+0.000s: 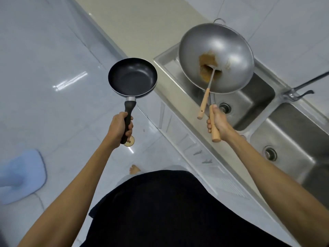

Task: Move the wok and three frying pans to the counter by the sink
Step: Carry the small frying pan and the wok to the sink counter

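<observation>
One frying pan, one wok, both held aloft.

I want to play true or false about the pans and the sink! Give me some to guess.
1. The left hand holds a black frying pan. True.
2. The wok sits on the floor. False: the right hand holds it over the sink.
3. A spatula lies in the wok. True.
4. The frying pan is full of food. False: it is empty.
5. The wok is clean inside. False: it has a brown stain.
</observation>
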A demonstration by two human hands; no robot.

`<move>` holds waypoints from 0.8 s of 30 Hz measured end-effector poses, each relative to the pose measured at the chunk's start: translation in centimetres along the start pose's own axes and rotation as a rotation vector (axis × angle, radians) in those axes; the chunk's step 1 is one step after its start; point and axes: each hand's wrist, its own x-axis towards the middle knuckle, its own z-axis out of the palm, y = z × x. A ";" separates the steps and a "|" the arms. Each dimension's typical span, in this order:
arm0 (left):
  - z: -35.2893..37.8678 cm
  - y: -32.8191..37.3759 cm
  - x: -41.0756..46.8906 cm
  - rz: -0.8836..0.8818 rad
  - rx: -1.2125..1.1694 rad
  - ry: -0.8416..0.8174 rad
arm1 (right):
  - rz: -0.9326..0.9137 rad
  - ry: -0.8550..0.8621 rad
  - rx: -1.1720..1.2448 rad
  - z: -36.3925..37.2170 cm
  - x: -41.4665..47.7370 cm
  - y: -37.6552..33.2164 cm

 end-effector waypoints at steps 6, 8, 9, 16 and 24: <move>-5.1 7.5 7.0 0.042 0.097 -0.114 | 0.045 0.102 0.091 7.5 1.1 -3.5; -5.9 9.7 9.9 0.048 0.132 -0.163 | 0.052 0.143 0.124 9.2 2.0 -4.8; -6.1 10.9 11.2 0.055 0.150 -0.178 | 0.058 0.160 0.132 10.0 2.3 -5.4; -5.6 17.5 20.5 0.073 0.274 -0.305 | 0.069 0.227 0.165 13.8 5.4 -8.2; -4.0 25.7 30.2 0.065 0.314 -0.376 | 0.086 0.322 0.240 18.4 8.8 -11.6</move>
